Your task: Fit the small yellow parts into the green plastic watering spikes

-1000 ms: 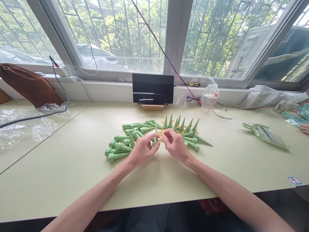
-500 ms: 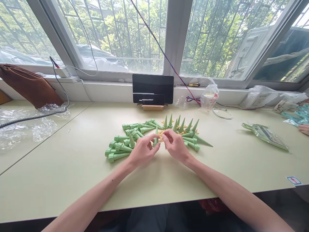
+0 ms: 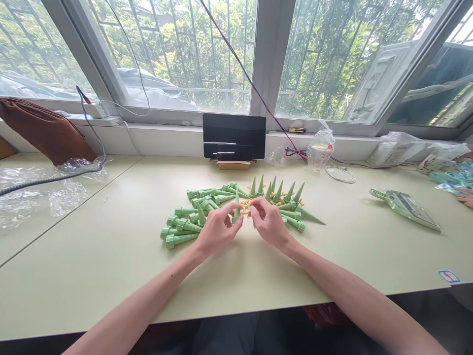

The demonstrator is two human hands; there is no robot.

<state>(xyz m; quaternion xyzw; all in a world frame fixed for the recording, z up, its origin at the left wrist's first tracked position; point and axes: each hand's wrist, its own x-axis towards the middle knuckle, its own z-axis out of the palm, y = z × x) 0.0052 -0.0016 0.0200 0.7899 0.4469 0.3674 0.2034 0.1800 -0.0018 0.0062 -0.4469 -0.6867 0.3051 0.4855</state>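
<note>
My left hand (image 3: 218,229) is closed around a green plastic plant-watering spike (image 3: 237,201), whose pointed end is up. Opposite it, my right hand (image 3: 270,224) pinches a small yellow plastic piece (image 3: 245,212) at the side of that spike; whether the piece enters the spike cannot be made out. To the left of the hands lies a heap of green spikes (image 3: 182,238), with one standing among them. Several upright spikes (image 3: 279,192) stand behind my right hand, and others lie beside it. Loose yellow pieces (image 3: 244,202) are scattered just beyond my fingers.
A tablet (image 3: 234,128) and a phone lean on a stand at the back. On the right lie a green bagged item (image 3: 406,209), a coiled white cable (image 3: 340,174) and a bagged cup (image 3: 320,148). Another person's hand (image 3: 464,197) shows at the right edge. Plastic wrap (image 3: 62,192) lies left.
My left hand and the spike have shifted slightly left. More of the yellow piece shows between the hands. My right hand has stayed almost in place.
</note>
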